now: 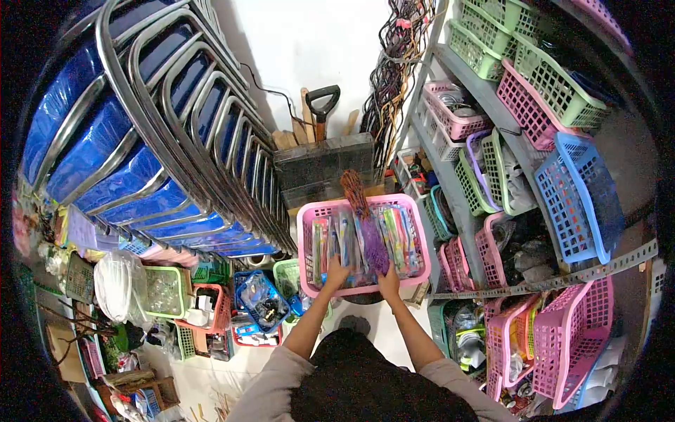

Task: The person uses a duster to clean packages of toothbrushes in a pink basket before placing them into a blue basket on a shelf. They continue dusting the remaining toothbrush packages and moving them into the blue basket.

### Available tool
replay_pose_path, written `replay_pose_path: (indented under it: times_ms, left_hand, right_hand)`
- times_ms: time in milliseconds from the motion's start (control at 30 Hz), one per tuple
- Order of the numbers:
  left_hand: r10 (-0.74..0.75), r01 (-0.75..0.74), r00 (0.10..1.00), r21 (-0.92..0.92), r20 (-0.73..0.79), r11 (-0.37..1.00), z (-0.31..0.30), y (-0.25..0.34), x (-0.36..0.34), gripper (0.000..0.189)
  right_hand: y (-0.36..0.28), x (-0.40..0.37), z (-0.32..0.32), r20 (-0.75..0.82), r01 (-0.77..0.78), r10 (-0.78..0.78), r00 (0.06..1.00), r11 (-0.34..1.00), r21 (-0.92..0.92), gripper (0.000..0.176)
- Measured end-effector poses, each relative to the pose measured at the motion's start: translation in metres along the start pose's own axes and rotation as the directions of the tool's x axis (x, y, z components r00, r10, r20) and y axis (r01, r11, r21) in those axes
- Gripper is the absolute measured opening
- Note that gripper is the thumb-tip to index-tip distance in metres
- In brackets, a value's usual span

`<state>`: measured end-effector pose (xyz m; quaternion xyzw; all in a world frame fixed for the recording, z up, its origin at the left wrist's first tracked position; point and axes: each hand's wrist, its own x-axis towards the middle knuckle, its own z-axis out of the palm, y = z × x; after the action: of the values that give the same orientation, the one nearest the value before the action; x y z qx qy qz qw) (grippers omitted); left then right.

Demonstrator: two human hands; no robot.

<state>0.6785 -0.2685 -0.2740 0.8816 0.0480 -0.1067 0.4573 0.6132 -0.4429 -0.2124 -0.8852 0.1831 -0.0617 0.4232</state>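
A pink plastic basket (305, 247) stands in front of me, filled with upright rows of slim, colourful plastic packets (395, 235). Across its middle lies a purple mesh-like bundle (370, 243), with an orange-brown bundle (354, 188) beyond it, reaching past the far rim. My left hand (337, 273) is inside the near part of the basket, its fingers stretched out over the packets on the left. At the near end of the purple bundle, my right hand (387, 279) has its fingers closed on it. The fingertips are partly hidden among the contents.
Stacked blue chairs with metal frames (140, 141) rise on the left. Grey shelves (457, 176) with pink, green and blue baskets line the right. More baskets (261, 301) sit on the floor at left. Behind the pink basket are a dark box (327, 165) and a black-handled tool (323, 105).
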Motion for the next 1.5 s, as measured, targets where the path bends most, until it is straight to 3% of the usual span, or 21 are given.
replay_pose_path:
  times_ms: [100,167,400,467,533,567,600,667,733,867,933,1000,1033,1067,1133,1167,1200,1333,1400,1467,1500]
  left_hand:
    - [0.154,-0.182,0.976,-0.184,-0.155,0.966,-0.011,-0.002,-0.005,0.066]
    - [-0.215,0.336,0.941,-0.647,0.262,0.684,-0.056,0.047,-0.033,0.064]
    - [-0.060,0.354,0.931,-0.848,0.361,0.394,-0.090,0.054,-0.038,0.080]
    - [-0.066,0.314,0.948,-0.882,0.311,0.351,-0.105,0.080,-0.049,0.071]
    - [-0.123,0.260,0.963,-0.942,0.238,0.211,-0.131,0.118,-0.073,0.033]
    - [0.194,0.207,0.954,-0.972,0.227,0.114,-0.103,0.056,-0.039,0.028]
    - [0.375,0.380,0.857,-0.925,0.354,0.005,-0.111,0.054,-0.036,0.031]
    - [0.212,0.176,0.953,-0.965,0.216,0.194,-0.114,0.084,-0.044,0.029]
    - [-0.003,0.299,0.950,-0.911,0.311,0.282,-0.129,0.117,-0.058,0.061]
    - [0.185,0.271,0.933,-0.942,0.308,0.200,-0.154,0.164,-0.082,0.063]
    - [0.186,0.248,0.942,-0.952,0.280,0.179,-0.129,0.110,-0.057,0.060]
    - [0.534,0.263,0.833,-0.952,0.143,-0.156,-0.100,0.031,0.012,0.039]
    - [0.218,0.065,0.972,-0.993,0.085,0.096,-0.131,0.111,-0.031,0.038]
    - [0.332,0.354,0.899,-0.920,0.286,-0.166,-0.144,0.128,-0.043,0.040]
    - [0.324,0.003,0.946,-0.998,-0.018,-0.066,-0.160,0.172,-0.077,0.038]
    - [0.387,0.279,0.890,-0.960,0.243,-0.038,-0.173,0.170,-0.077,0.034]
    - [0.191,0.149,0.969,-0.988,0.154,0.040,-0.167,0.174,-0.082,0.040]
    - [0.220,0.249,0.946,-0.968,0.239,-0.019,-0.169,0.170,-0.075,0.045]
    - [0.202,0.267,0.947,-0.962,0.251,-0.056,-0.175,0.180,-0.084,0.046]
    - [0.559,0.193,0.826,-0.969,0.076,-0.153,-0.196,0.224,-0.111,0.046]
    - [0.539,0.270,0.829,-0.950,0.147,-0.158,-0.193,0.222,-0.105,0.047]
  right_hand:
    - [0.049,0.016,0.020,-0.044,0.076,-0.066,0.997,0.958,0.278,0.055]
    - [0.046,0.016,0.002,0.001,0.016,-0.017,1.000,0.938,0.345,0.053]
    - [-0.028,-0.016,-0.095,-0.076,0.102,-0.075,0.994,0.881,0.463,0.046]
    - [-0.015,-0.020,-0.119,0.114,0.228,-0.253,0.961,0.953,0.198,0.043]
    - [-0.012,-0.020,-0.139,0.178,0.269,-0.316,0.932,0.931,0.246,0.042]
    - [-0.025,-0.025,-0.158,0.177,0.467,-0.469,0.865,0.883,0.056,0.042]
    - [-0.037,-0.027,-0.172,0.209,0.631,-0.601,0.772,0.764,-0.135,0.043]
    - [-0.051,-0.020,-0.185,0.172,0.610,-0.593,0.787,0.789,-0.070,0.045]
    - [-0.062,-0.011,-0.194,-0.028,0.526,-0.544,0.839,0.821,-0.222,0.042]
    - [-0.069,0.002,-0.196,-0.168,0.420,-0.447,0.878,0.890,-0.177,0.041]
    - [-0.067,0.000,-0.203,-0.110,0.433,-0.459,0.882,0.880,-0.196,0.041]
    - [-0.077,-0.008,-0.221,0.247,0.688,-0.644,0.724,0.653,-0.317,0.040]
    - [-0.092,-0.013,-0.229,0.298,0.710,-0.647,0.702,0.601,-0.367,0.038]
    - [-0.087,-0.010,-0.228,0.300,0.714,-0.650,0.698,0.597,-0.367,0.038]
    - [-0.073,0.000,-0.226,0.198,0.654,-0.643,0.740,0.618,-0.437,0.047]
    - [-0.080,0.004,-0.227,0.084,0.614,-0.640,0.764,0.682,-0.397,0.044]
    - [-0.086,0.006,-0.228,0.082,0.617,-0.643,0.761,0.680,-0.397,0.044]
    - [-0.099,0.011,-0.228,-0.118,0.426,-0.473,0.873,0.858,-0.288,0.039]
    - [-0.081,0.008,-0.228,0.134,0.659,-0.659,0.740,0.672,-0.337,0.039]
    - [-0.092,0.002,-0.235,0.159,0.715,-0.711,0.685,0.616,-0.329,0.039]
    - [-0.098,0.000,-0.237,0.189,0.762,-0.751,0.633,0.563,-0.319,0.038]
